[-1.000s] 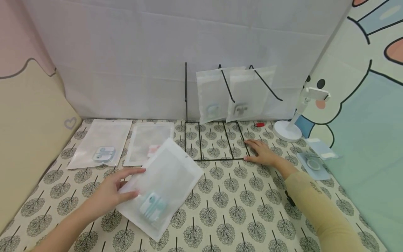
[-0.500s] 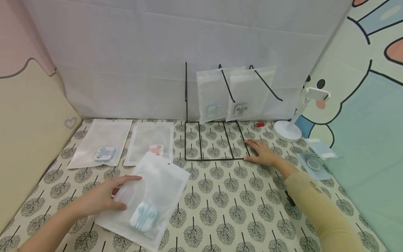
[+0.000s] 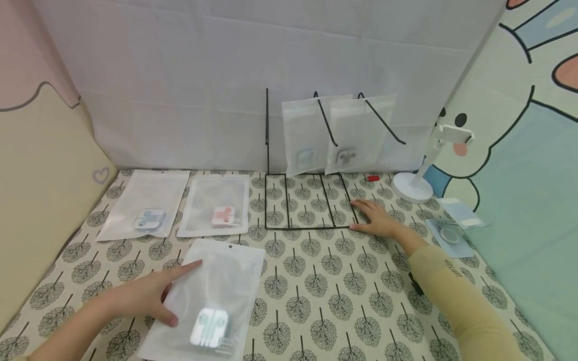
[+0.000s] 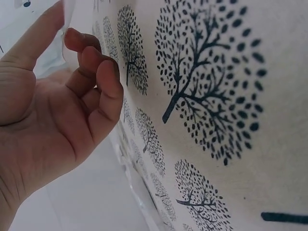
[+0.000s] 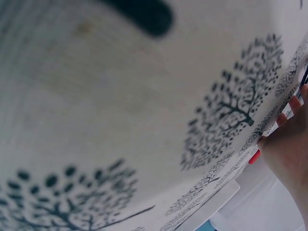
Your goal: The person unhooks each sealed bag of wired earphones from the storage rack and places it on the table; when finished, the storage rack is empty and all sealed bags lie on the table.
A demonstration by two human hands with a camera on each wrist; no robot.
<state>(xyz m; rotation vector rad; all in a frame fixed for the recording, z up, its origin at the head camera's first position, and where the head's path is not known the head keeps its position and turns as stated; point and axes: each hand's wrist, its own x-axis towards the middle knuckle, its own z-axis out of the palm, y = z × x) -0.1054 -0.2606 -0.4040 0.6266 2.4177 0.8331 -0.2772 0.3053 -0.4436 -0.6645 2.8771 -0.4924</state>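
Note:
In the head view a white frosted zip bag (image 3: 221, 281) lies at the front, with mint-green wired earphones in a white case (image 3: 209, 328) showing through. My left hand (image 3: 140, 298) is at its left edge, index finger stretched out and thumb spread over the bag. In the left wrist view the other fingers (image 4: 108, 86) are loosely bent. My right hand (image 3: 375, 219) rests on the cloth with fingertips at the right side of the wire rack's base (image 3: 311, 228). Two similar bags hang from the rack's hooks, a front one (image 3: 361, 133) and one behind it (image 3: 304, 133).
Two more bags lie at the back left, one with blue earphones (image 3: 149, 219), one with pink (image 3: 223, 216). At the right stand a white phone holder (image 3: 412, 188), a small red object (image 3: 372, 178) and a light-blue open package (image 3: 450, 240). Cloth walls enclose the table.
My left hand has drawn the bag toward the front left; the bag has turned more upright and uncovered the pink earphones' bag. Thumb and index finger have spread apart. The right hand stays put.

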